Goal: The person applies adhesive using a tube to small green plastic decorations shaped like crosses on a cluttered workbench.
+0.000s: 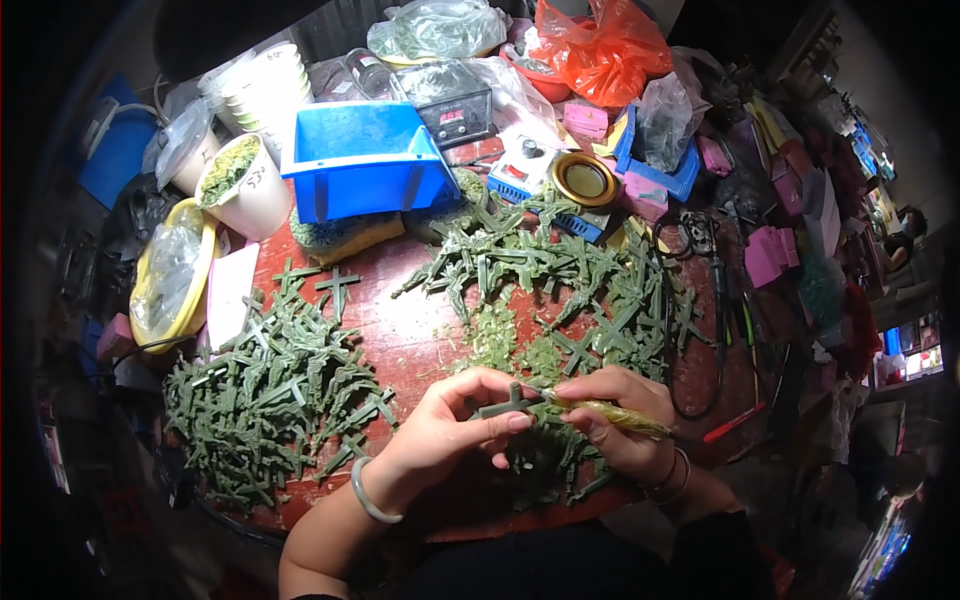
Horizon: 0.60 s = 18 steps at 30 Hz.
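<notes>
In the head view, one green cross is in the left hand, above the near part of the red table. One slim tool wrapped in yellow is in the right hand. Two heaps of similar crosses lie on the table, a left heap and a right heap, too tangled to count. Beyond them stand one blue bin, one white bucket with yellow-green bits, one grey box with a red display, and one round amber dish. One red pen lies to the right.

The left grip is closed to a pinch, thumb and fingers on the cross. The right grip is curled closed around the tool.

The tool's tip is too small to make out, so whether it touches the cross cannot be told. The hands hide part of the right heap, and the outer rim fades into darkness.
</notes>
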Motion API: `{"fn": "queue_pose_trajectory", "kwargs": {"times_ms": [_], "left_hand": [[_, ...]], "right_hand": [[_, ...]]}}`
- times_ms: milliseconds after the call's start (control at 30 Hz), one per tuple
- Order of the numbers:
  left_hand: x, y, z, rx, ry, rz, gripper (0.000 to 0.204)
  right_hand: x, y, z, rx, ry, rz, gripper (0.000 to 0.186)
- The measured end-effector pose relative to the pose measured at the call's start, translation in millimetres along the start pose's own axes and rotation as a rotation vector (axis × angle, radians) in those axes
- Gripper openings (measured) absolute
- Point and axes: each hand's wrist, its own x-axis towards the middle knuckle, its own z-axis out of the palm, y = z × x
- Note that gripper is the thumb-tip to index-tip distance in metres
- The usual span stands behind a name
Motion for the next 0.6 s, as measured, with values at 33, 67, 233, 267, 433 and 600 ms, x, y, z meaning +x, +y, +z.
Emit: {"fn": "queue_pose_trajectory", "kwargs": {"times_ms": [33,67,233,267,433,600], "left_hand": [[-0.2,0.1,1.3,-0.001,0.001,0.000,0.023],[-0.2,0.7,3.0,0.024,0.016,0.020,0.023],[0.1,-0.1,4.4,0.086,0.034,0.063,0.023],[-0.3,0.3,5.5,0.092,0.044,0.068,0.023],[-0.4,0.0,5.6,0.097,0.057,0.085,0.024],[-2.4,0.6,7.3,0.173,0.076,0.081,0.024]], "right_hand": [[0.1,0.3,0.2,-0.004,-0.001,-0.005,0.024],[0.1,-0.2,0.0,-0.005,-0.001,-0.004,0.024],[-0.6,-1.1,0.7,-0.014,0.000,-0.012,0.025],[-0.5,-1.1,1.0,-0.014,-0.001,-0.012,0.025],[1.3,-3.5,0.7,-0.022,-0.002,-0.040,0.024],[2.4,-5.8,2.8,-0.079,-0.023,-0.046,0.023]]}}
